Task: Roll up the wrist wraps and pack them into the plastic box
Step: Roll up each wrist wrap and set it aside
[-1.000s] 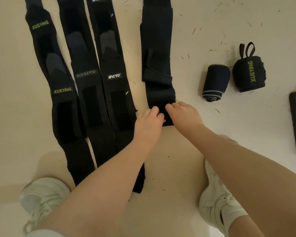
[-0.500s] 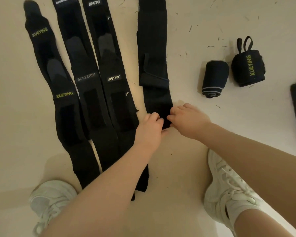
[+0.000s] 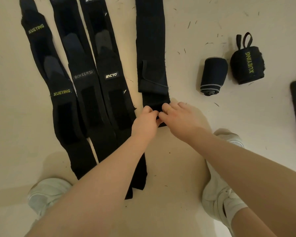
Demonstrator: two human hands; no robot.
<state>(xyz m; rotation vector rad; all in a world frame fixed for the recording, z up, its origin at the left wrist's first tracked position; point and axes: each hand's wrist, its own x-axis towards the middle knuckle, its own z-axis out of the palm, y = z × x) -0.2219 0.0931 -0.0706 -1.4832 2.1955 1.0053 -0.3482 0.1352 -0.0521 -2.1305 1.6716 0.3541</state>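
My left hand (image 3: 144, 123) and right hand (image 3: 181, 118) pinch the near end of a plain black wrap (image 3: 150, 48) stretched out on the floor (image 3: 186, 168). Three branded wraps (image 3: 85, 72) lie alongside at left. Two rolled wraps (image 3: 214, 75) sit toward the right edge.

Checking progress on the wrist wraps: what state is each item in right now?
Plain black wrap: flat, near end being rolled.
Left hand: pinching that end.
Right hand: pinching that end.
Black XUEYING wrap: unrolled, flat.
Black BOKEERSI wrap: unrolled, flat.
Black MCYO wrap: unrolled, flat.
Grey-striped roll: rolled.
XUEYING roll: rolled.
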